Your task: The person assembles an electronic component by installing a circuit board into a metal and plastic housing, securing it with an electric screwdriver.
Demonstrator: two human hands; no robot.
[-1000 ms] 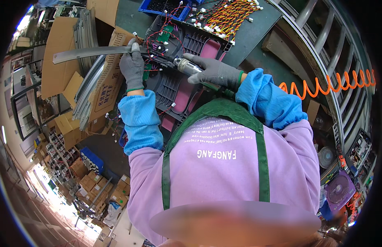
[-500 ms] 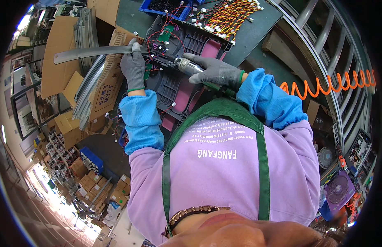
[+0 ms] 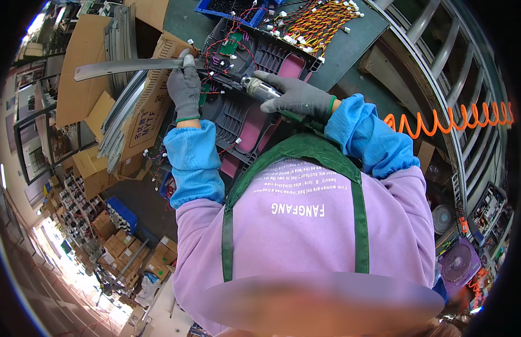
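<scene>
My left hand (image 3: 185,89), in a grey glove, grips the inner end of a long flat grey strip (image 3: 123,68). That strip reaches out to the left, past a carton. In my gloved right hand (image 3: 301,99) lies a silver power screwdriver (image 3: 259,90), its nose pointing left at the strip's inner end. Beneath both hands are dark grey plastic housings (image 3: 229,117) with pink panels (image 3: 292,66). Red and black wires and a green circuit board (image 3: 231,44) sit in the far housing. Whether the screwdriver's tip touches a screw is too small to tell.
An open carton (image 3: 142,124) of grey strips stands at the left. Bundled red, yellow and black cables (image 3: 322,25) lie on the green table (image 3: 353,44), near a blue bin (image 3: 225,11) of small black parts. An orange coiled hose (image 3: 440,123) stretches right.
The outer end of the strip sits slightly higher, and my left hand has shifted a little to the right. Both hands keep their holds.
</scene>
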